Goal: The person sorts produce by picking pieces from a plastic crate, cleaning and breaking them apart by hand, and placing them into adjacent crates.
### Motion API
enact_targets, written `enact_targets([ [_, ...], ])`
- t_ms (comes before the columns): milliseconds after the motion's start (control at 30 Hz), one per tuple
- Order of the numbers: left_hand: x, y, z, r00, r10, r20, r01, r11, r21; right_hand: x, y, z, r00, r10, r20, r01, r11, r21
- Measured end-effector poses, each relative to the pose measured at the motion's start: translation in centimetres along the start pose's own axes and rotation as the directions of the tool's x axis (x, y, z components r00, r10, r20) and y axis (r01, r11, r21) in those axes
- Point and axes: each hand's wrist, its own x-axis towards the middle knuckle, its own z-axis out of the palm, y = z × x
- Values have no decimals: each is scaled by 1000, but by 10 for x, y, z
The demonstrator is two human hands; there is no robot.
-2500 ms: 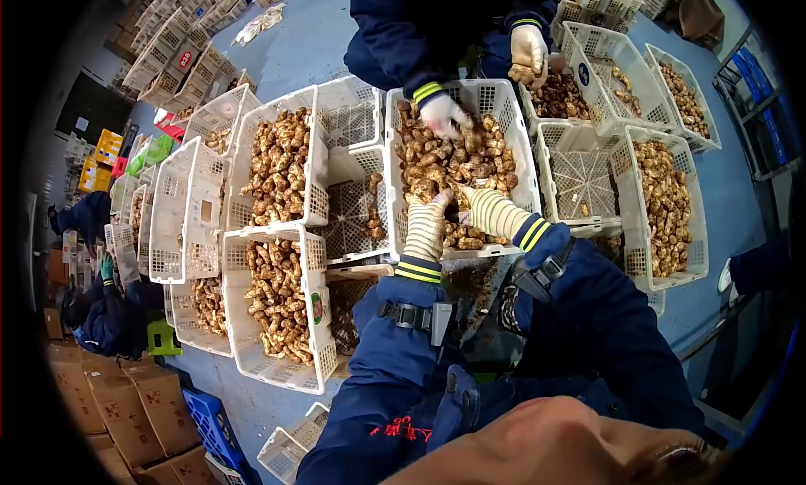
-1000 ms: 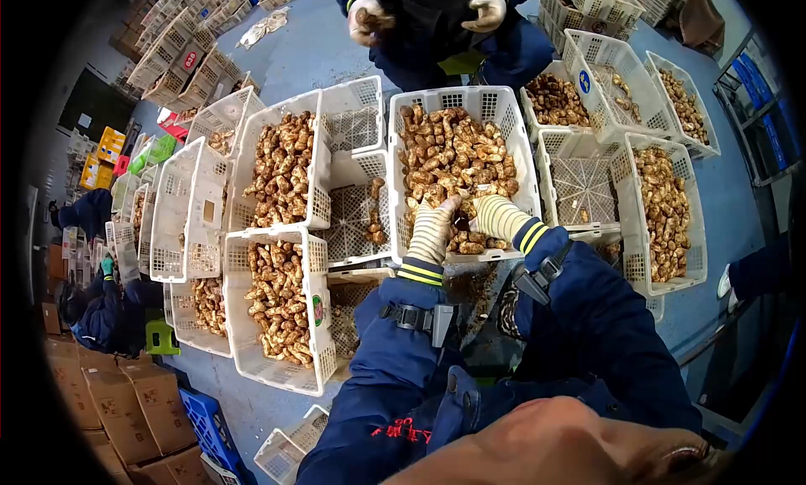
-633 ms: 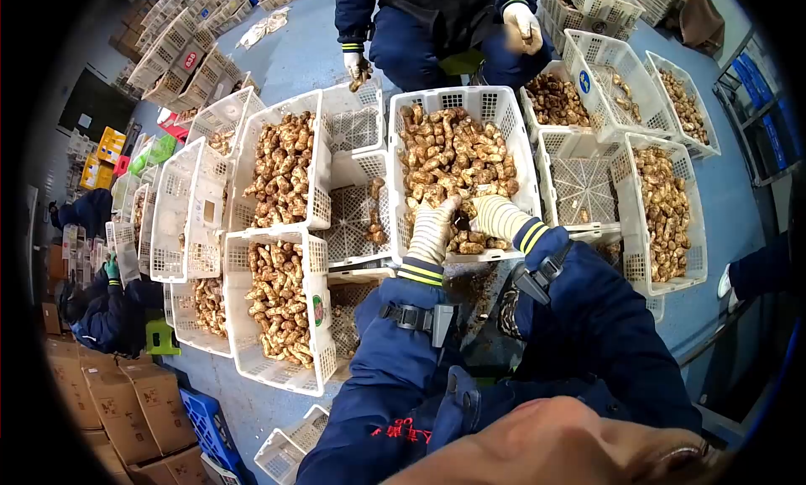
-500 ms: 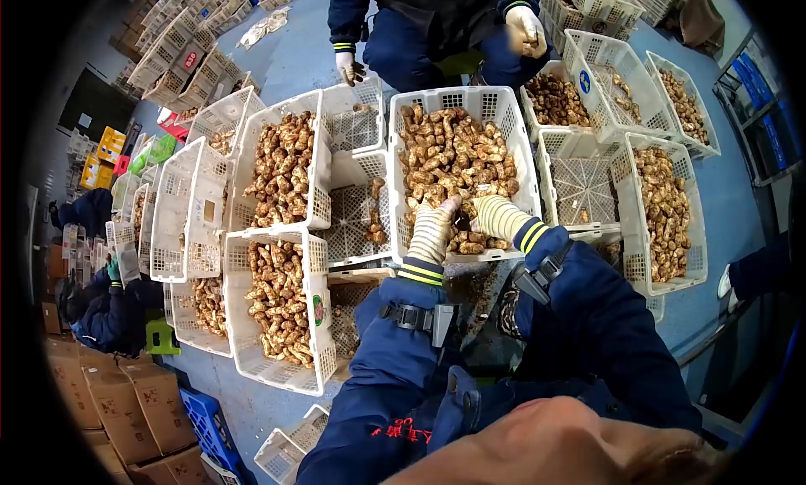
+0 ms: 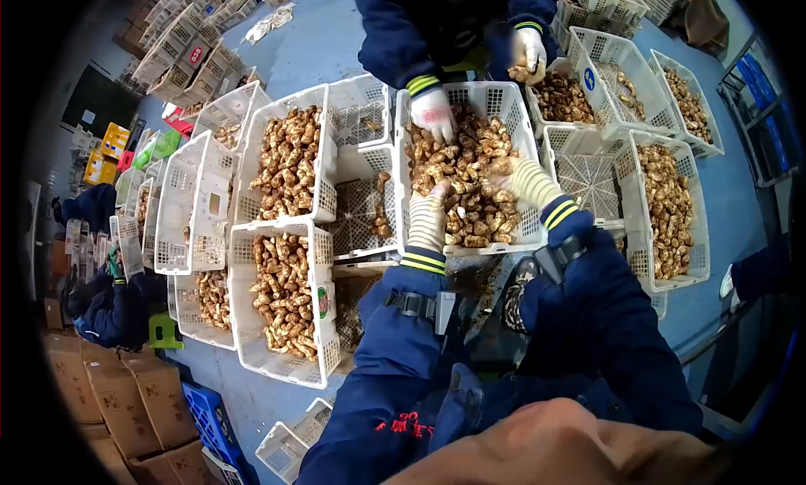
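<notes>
A white plastic crate [image 5: 532, 201] of brown-and-cream mushrooms [image 5: 466, 162] stands in front of me. My left hand [image 5: 430, 214], in a cream striped glove, is at its near left side. The thumb points up and the fingers curl in among the mushrooms; whatever they hold is hidden. Over the right part of the same crate reaches my right hand [image 5: 527, 181], its bare fingertips blurred above the mushrooms. A co-worker's gloved hand [image 5: 433, 115] touches the pile at the far left corner. Their other hand [image 5: 529, 55] is closed around mushrooms beyond the far right corner.
Mushroom-filled crates stand at left [image 5: 282, 369] and right [image 5: 702, 258]. A crate [image 5: 363, 251] just left holds a few mushrooms. Cardboard boxes [image 5: 126, 401] and a blue plastic crate [image 5: 206, 418] lie at lower left. A metal rack [image 5: 760, 107] stands at right.
My right hand has moved right and away from me, apart from my left, which stays near the crate's left side. The co-worker leans in, one hand now inside the crate.
</notes>
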Motion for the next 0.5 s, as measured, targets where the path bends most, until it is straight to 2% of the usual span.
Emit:
enact_targets([
  [67,1,-6,-4,998,24,61,-22,999,-27,-3,19,-49,943,314,111,-330,925,186],
  [100,2,-9,-4,999,-43,18,44,997,-65,-17,14,-72,894,447,5,-444,887,124],
  [133,9,-15,-8,995,-86,46,89,993,-71,-8,68,-47,904,420,-82,-375,868,325],
  [200,7,-16,-6,994,-46,95,53,996,-70,-38,64,-66,908,417,53,-386,777,498],
  [267,9,-19,-6,991,-79,105,88,993,-83,-43,86,-54,958,274,77,-249,675,694],
  [333,7,-17,-4,988,-99,115,109,991,-81,-48,87,-60,964,251,90,-237,652,720],
  [400,4,-16,-4,985,-118,129,126,990,-55,-48,88,-57,927,368,70,-251,470,846],
  [433,3,-15,-2,988,-117,104,124,990,-63,-49,93,-56,916,398,54,-254,470,845],
  [467,3,-15,-4,986,-77,146,82,996,-29,-49,100,-57,902,430,38,-259,468,845],
  [500,4,-15,-5,984,-102,148,111,993,-50,-47,121,-48,889,451,76,-296,442,847],
])
